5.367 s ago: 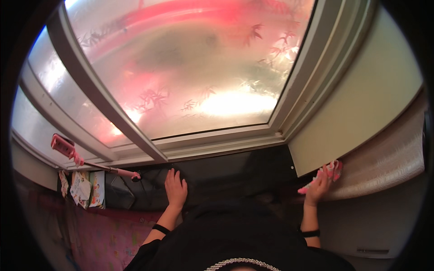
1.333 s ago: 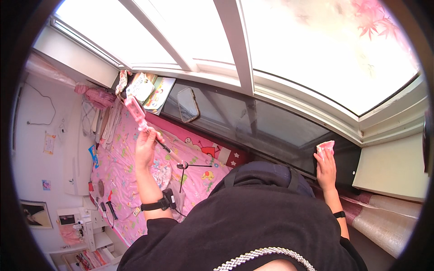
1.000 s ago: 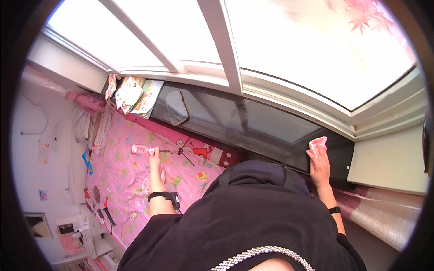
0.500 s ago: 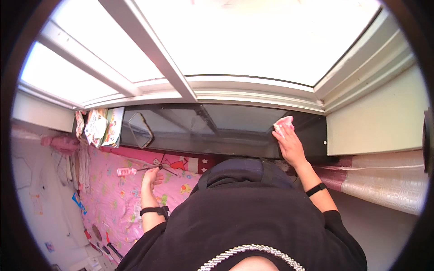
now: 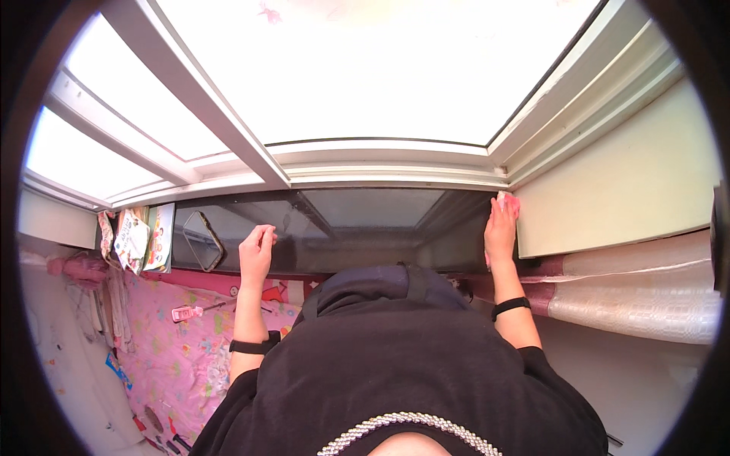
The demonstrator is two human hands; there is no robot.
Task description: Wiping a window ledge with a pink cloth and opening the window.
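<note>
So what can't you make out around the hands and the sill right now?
- Head view: pink cloth, mostly covered by the right hand; its grip is hidden.
- Left hand on the dark sill: palm contact unseen.
- Window glass: overexposed, nothing visible outside.
- Small pink object on the bedspread: too small to identify.

Glossy dark sill under painted white frames, soft cloth at either side

The window sill is dark, smooth and mirror-glossy, reflecting the white window frame, whose finish looks like painted metal or plastic, though the bright glare makes that hard to judge. The right hand presses a soft pink cloth. The pink bedsheet is matt printed fabric; the roll beside the wall looks quilted and faintly shiny.
</note>
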